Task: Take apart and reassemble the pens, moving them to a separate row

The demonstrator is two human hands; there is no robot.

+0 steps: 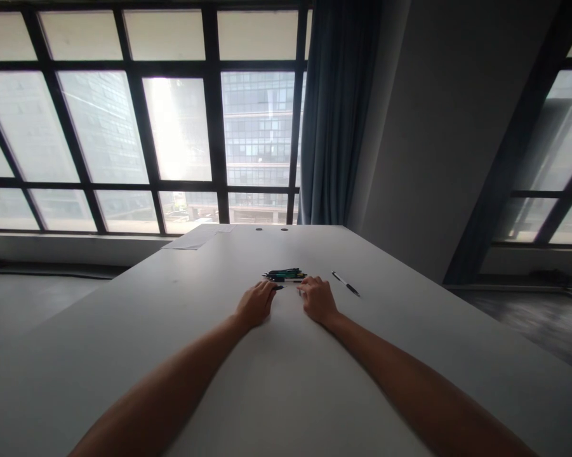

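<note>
Two hands [256,303] [318,298] meet at your pens [284,275], mid-table [124,355], edges far.
Your fingers pinch one pen [288,284] by its ends; the bunch lies just beyond.

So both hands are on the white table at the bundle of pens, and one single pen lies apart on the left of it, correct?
Not quite. The single pen lies apart to the right of the bundle of pens, as the head view shows. Both the left hand and right hand are at it, on the white table.

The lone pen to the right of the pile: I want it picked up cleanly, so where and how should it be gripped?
Pinch the lone pen mid-barrel, coming from above with the right hand, the nearer one. It lies flat on the table, slanted, apart from the pen pile.
</note>
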